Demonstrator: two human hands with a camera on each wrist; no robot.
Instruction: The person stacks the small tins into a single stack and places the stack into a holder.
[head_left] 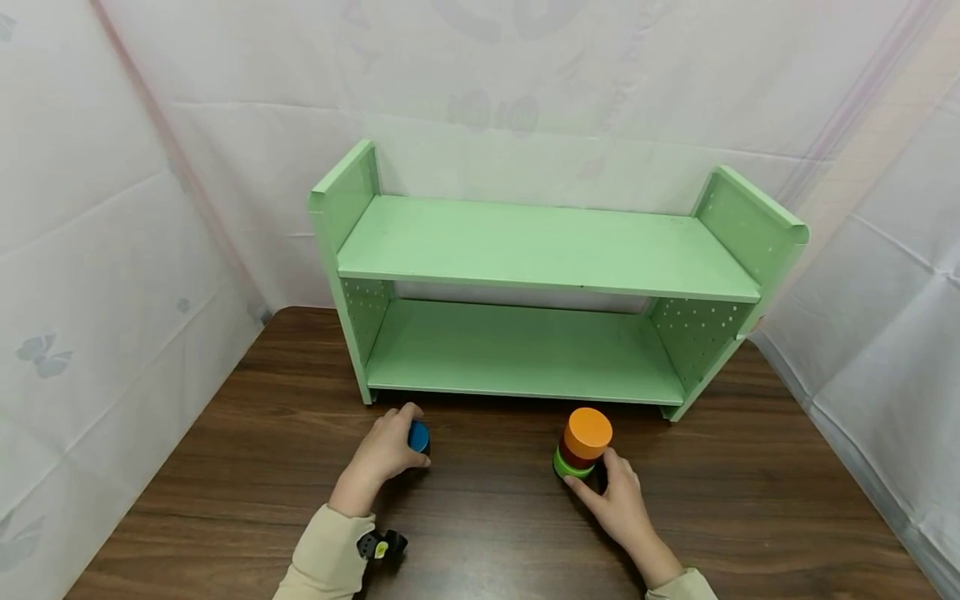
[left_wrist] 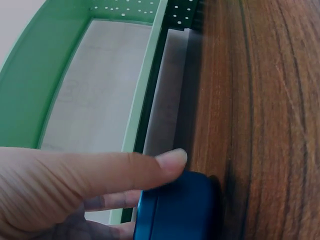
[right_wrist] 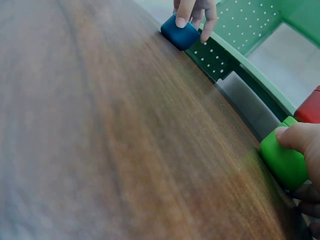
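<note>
A small blue lidded canister (head_left: 419, 437) stands on the table in front of the shelf's left end. My left hand (head_left: 384, 446) holds it between thumb and fingers; in the left wrist view the thumb lies against the blue canister (left_wrist: 177, 207). Farther right stands a stack: a green canister (head_left: 573, 467) at the bottom, a dark red one (head_left: 577, 452) above it and an orange one (head_left: 588, 430) on top. My right hand (head_left: 618, 500) grips the green canister at the base; in the right wrist view the thumb presses on its side (right_wrist: 284, 157).
A light green two-tier shelf (head_left: 540, 250) with raised, perforated side panels stands behind both hands. The dark brown wooden table (head_left: 495, 533) runs beneath everything. White patterned cloth (head_left: 247, 67) hangs behind and at both sides. A black strap device (head_left: 382, 545) sits at the left wrist.
</note>
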